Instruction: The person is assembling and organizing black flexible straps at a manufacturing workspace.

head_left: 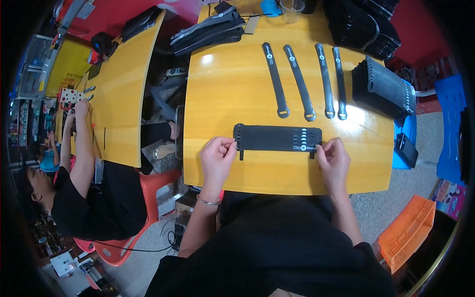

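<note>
While a neat bundle of black straps (269,138) is laid crosswise near the front edge of the worktop (222,99), both of its ends are being handled at once. Its left end is held in a narrow pinch between the thumb and fingers of the left hand (217,157), and its lower right corner is held in a similarly narrow grip by the right hand (335,161); how many layers are caught in either pinch cannot be told. Two short dark tabs (241,155) are seen protruding below the bundle, one near each end, and may be judged to be ties laid beneath it. Beyond the bundle, four loose straps (275,81) are spread out separately, their slotted ends turned toward the person. To their right, a thick stack of black straps (391,91) is set by the worktop's edge.

The step in hand is judged to be the squaring of the bundle, with fastening not yet done. For the next move, the layers would need to be kept level while each tab is drawn up and brought around them. If one end were lifted too sharply, the straps could be fanned out of line, so light, even pressure is called for from both sides.
</note>
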Tool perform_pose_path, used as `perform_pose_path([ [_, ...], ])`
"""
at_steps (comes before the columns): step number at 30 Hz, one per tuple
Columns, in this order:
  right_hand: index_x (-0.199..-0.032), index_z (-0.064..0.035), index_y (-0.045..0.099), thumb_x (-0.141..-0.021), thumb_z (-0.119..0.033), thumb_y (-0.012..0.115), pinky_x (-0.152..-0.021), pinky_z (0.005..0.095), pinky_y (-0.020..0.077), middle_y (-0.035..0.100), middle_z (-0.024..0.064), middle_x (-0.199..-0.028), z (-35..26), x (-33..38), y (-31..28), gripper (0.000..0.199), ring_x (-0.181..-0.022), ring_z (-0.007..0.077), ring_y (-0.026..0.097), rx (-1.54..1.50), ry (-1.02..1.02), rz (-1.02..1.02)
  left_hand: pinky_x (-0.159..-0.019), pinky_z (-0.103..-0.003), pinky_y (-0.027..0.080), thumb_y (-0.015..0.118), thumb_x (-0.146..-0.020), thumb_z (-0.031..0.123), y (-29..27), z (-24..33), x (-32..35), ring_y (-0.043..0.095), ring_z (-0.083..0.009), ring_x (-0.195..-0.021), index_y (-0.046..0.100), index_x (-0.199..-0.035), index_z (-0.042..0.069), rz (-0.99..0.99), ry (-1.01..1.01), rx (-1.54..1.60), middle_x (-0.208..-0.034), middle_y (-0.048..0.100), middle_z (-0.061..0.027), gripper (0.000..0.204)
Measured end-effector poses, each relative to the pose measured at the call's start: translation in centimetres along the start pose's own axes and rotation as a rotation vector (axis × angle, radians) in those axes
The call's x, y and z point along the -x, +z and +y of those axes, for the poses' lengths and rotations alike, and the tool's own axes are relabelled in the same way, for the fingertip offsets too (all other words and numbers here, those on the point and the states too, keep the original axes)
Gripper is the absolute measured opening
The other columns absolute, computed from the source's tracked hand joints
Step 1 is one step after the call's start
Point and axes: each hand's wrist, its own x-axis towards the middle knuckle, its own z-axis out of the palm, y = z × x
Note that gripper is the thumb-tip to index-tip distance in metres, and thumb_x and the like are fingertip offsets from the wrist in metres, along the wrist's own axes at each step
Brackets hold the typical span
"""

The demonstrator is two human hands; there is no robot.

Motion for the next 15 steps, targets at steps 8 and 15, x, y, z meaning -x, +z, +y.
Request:
perform_pose_path([
  [8,-0.078,-0.0025,0.05,-0.08,-0.002,0.07,-0.052,0.0232,0.0448,0.055,0.0043,-0.064,-0.42,0.02,-0.31,0.02,-0.056,0.0094,0.053,-0.021,0.017,-0.011,-0.048,-0.016,0.038,0.067,-0.081,-0.004,0.27,-0.17,-0.01,0.05,-0.0008,-0.055,0.064,-0.084,-0.002,0.031,-0.012,0.053,-0.071,0.06,-0.0005,0.005],
  [15,-0.078,-0.0023,0.05,-0.079,-0.003,0.071,-0.052,0.0246,0.0453,0.055,0.0055,-0.063,0.05,0.11,0.1,0.021,-0.055,0.0113,0.054,-0.042,0.012,0.005,-0.048,-0.016,0.037,0.066,-0.082,-0.005,0.04,-0.76,-0.01,0.051,0.0,-0.056,0.064,-0.085,-0.003,0.026,-0.016,0.063,-0.072,0.061,-0.0001,0.004],
])
